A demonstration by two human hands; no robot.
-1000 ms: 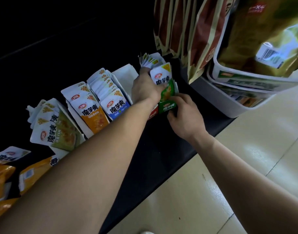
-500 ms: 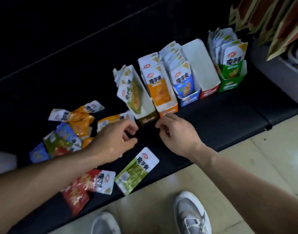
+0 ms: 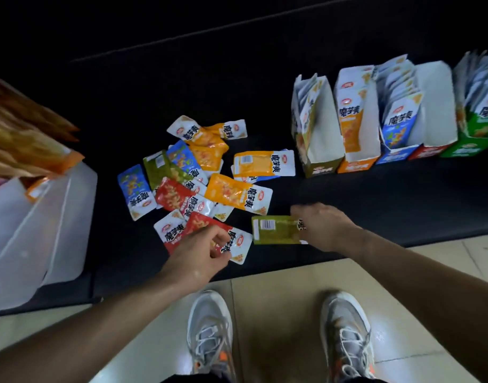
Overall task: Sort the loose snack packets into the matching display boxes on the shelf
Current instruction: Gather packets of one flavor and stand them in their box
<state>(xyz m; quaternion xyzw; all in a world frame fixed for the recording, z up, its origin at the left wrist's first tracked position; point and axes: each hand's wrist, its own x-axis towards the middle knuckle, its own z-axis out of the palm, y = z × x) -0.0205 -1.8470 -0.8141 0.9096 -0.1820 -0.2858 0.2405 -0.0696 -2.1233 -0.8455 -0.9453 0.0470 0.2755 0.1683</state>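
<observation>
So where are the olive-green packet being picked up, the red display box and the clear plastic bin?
olive-green packet [image 3: 276, 230]: head view, middle of its back, right of the barcode.
red display box [image 3: 424, 153]: head view, its low red front panel.
clear plastic bin [image 3: 57, 217]: head view, its translucent side wall.

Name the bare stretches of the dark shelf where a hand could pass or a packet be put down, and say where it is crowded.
Free: the shelf in front of the display boxes, right of the right hand; the strip behind the loose packets; the gap between them and the white bin. Crowded: the overlapping heap, where the left hand reaches.
</observation>
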